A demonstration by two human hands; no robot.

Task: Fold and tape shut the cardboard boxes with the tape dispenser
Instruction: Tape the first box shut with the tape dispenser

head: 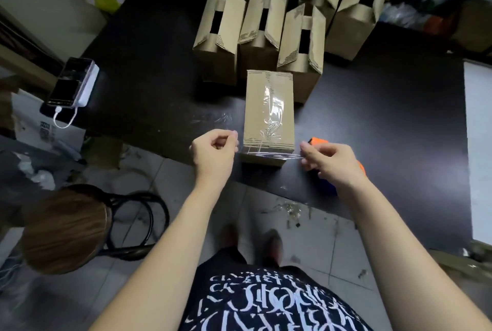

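A closed cardboard box (269, 107) lies at the near edge of the black table (149, 64), with clear tape along its top seam. A strip of clear tape (266, 155) stretches across the box's near end. My left hand (215, 152) pinches the strip's left end beside the box. My right hand (330, 162) pinches its right end, just right of the box. The orange and blue tape dispenser (318, 141) lies on the table under and behind my right hand, mostly hidden.
Several cardboard boxes (300, 45) with open top flaps stand in rows behind the taped one. A phone on a white power bank (72, 83) sits at the table's left edge. A round wooden stool (66, 226) stands on the floor at the left. A white board (479, 144) lies at the right.
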